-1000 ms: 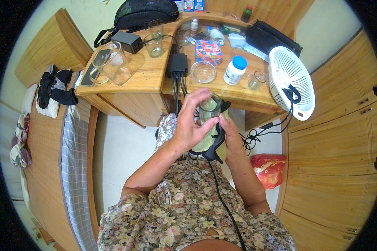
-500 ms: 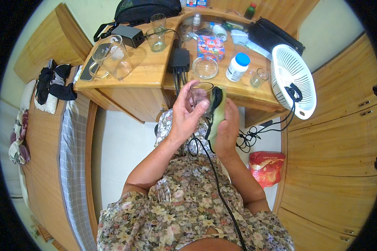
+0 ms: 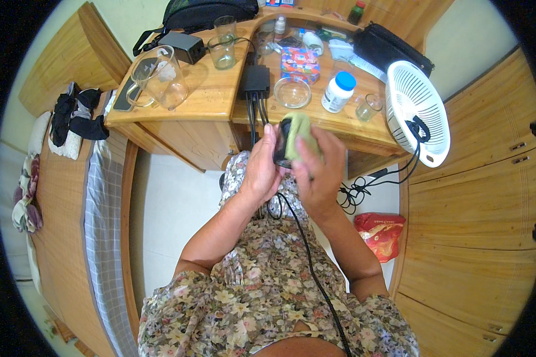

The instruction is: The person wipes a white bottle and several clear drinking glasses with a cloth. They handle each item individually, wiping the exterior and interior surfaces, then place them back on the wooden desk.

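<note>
My left hand is wrapped round a clear drinking glass, held above my lap in front of the desk. A light green cloth with a black edge covers most of the glass. My right hand grips this cloth and presses it against the glass; its fingers are a little blurred. On the desk just beyond my hands stand a round glass dish, a white bottle with a blue cap and a small glass.
A glass pitcher, more glasses and a black box stand on the desk's left part. A white basket is at its right edge. Black cables hang there, above a red bag on the floor.
My right hand has brought the cloth leftward and over the glass, which showed plainly before. The left hand's fingers have shifted round the glass.
</note>
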A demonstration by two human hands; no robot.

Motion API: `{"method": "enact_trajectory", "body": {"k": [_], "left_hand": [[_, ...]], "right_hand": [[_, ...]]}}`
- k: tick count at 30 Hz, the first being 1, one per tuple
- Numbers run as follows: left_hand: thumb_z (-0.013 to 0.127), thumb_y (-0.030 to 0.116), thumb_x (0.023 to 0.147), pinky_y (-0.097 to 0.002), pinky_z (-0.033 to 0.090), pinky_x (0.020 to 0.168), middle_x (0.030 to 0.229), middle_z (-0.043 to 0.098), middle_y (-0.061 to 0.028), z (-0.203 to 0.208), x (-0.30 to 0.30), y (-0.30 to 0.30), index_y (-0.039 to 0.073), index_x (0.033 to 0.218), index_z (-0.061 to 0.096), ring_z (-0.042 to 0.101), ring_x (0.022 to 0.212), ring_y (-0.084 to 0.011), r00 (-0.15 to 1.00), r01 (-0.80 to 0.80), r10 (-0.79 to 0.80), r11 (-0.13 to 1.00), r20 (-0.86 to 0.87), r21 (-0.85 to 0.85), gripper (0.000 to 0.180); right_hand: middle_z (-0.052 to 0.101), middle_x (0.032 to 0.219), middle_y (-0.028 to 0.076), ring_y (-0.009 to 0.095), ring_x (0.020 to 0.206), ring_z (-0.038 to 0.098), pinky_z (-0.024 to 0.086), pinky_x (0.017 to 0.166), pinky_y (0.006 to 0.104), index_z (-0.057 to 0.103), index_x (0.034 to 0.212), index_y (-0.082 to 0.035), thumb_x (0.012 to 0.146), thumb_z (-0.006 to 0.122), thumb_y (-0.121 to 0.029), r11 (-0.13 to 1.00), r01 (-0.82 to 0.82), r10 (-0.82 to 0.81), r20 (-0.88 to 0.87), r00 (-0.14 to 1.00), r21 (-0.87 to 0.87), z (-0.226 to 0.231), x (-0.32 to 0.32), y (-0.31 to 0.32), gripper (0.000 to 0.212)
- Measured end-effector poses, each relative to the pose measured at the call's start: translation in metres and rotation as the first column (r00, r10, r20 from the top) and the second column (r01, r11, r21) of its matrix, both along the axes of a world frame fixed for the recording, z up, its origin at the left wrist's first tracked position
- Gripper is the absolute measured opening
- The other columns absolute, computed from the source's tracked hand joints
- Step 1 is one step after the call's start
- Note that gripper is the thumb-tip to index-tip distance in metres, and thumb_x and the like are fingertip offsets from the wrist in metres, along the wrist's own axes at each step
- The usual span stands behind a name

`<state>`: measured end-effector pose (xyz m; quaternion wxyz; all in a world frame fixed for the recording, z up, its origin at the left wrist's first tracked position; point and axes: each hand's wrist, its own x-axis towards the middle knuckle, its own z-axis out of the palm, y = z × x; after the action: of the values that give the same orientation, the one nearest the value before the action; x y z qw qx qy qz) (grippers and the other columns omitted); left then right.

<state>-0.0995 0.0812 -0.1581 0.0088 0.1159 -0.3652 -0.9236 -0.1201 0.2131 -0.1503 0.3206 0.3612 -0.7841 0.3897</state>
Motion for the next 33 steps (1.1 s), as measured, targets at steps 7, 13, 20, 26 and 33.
{"method": "enact_trajectory", "body": {"k": [7,13,20,26,33], "left_hand": [[0.034,0.036,0.110,-0.0224,0.048,0.054,0.093,0.061,-0.0032,-0.002,0.003,0.002,0.005,0.124,0.055,0.058,0.071,-0.0082,0.997,0.054,-0.060,0.993,-0.056,-0.102,0.040],[0.039,0.037,0.108,-0.0254,0.050,0.055,0.096,0.063,-0.0046,-0.005,-0.001,0.001,0.003,0.122,0.056,0.058,0.069,-0.0109,0.997,-0.064,0.062,0.996,0.043,0.063,0.040],[0.044,0.031,0.106,-0.0222,0.051,0.056,0.099,0.061,-0.0022,-0.003,0.002,0.002,0.007,0.126,0.053,0.062,0.077,-0.0090,1.000,0.009,-0.007,0.997,0.016,-0.083,0.032],[0.037,0.039,0.109,-0.0252,0.050,0.053,0.096,0.062,-0.0046,-0.006,0.000,-0.005,0.008,0.123,0.053,0.063,0.075,-0.0127,0.998,0.033,-0.034,0.999,-0.058,-0.021,0.038],[0.040,0.032,0.107,-0.0301,0.056,0.072,0.106,0.063,-0.0069,0.002,-0.001,-0.003,0.005,0.123,0.056,0.064,0.090,-0.0154,0.994,-0.058,0.053,0.997,0.090,0.048,0.035]], "right_hand": [[0.061,0.127,0.015,0.039,0.112,0.056,0.045,0.099,0.0484,0.070,0.122,-0.015,0.077,0.073,-0.011,0.995,0.037,-0.020,0.178,0.984,-0.094,0.001,-0.012,-0.002,0.045],[0.061,0.129,0.012,0.039,0.117,0.054,0.046,0.100,0.0493,0.072,0.117,-0.014,0.077,0.075,-0.014,0.997,0.034,-0.034,-0.006,0.999,0.073,0.002,-0.007,-0.006,0.040],[0.062,0.126,0.012,0.038,0.114,0.055,0.046,0.098,0.0488,0.072,0.116,-0.016,0.074,0.076,-0.012,0.998,0.004,-0.007,0.039,0.999,0.069,0.006,-0.012,-0.006,0.043],[0.062,0.125,0.016,0.037,0.115,0.058,0.045,0.100,0.0482,0.071,0.118,-0.015,0.075,0.075,-0.012,0.981,-0.086,0.134,0.290,0.948,-0.172,0.002,-0.019,-0.004,0.044],[0.055,0.135,0.015,0.040,0.121,0.054,0.045,0.101,0.0482,0.070,0.121,-0.021,0.075,0.076,-0.010,0.983,-0.166,0.166,0.006,0.986,0.084,0.003,-0.015,-0.004,0.048]]}}
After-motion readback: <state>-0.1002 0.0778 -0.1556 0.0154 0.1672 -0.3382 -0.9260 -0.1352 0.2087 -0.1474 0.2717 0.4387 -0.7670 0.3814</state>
